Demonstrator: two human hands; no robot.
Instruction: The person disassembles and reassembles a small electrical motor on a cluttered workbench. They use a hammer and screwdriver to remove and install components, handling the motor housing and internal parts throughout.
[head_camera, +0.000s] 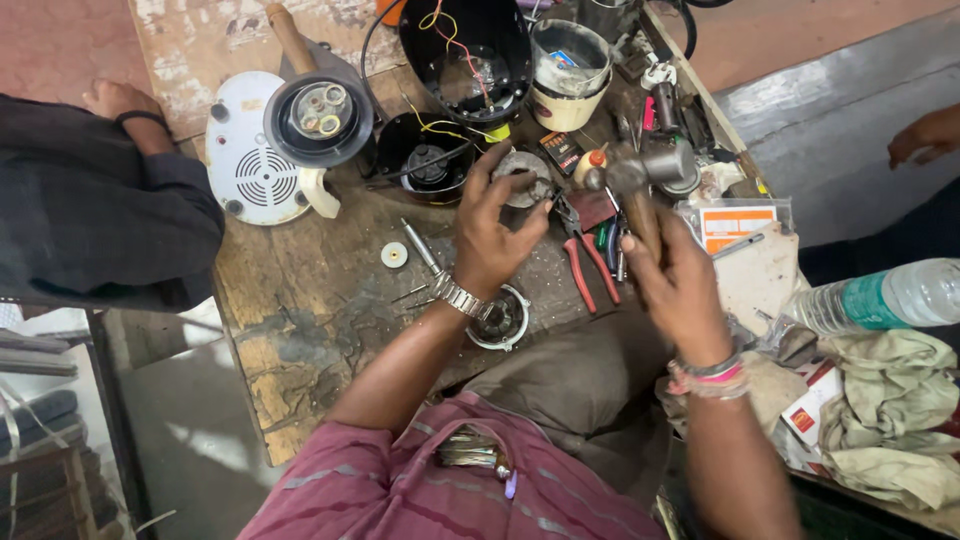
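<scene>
My left hand (492, 228) grips a small round grey metal part (520, 180) above the worn wooden workbench (300, 300). My right hand (678, 278) is closed around the wooden handle of a hammer (640, 172), whose metal head hangs just right of that part. The hammer is blurred. A round metal piece (500, 320) lies on the bench under my left wrist, and red-handled pliers (585, 265) lie between my two hands.
A white appliance base (250, 160) with a black round unit (318, 115), black housings with wires (465, 55), a plastic jar (568, 72) and small tools crowd the bench's far side. Another person's arm (130, 190) rests at left. A water bottle (880, 295) and rags (890, 410) lie at right.
</scene>
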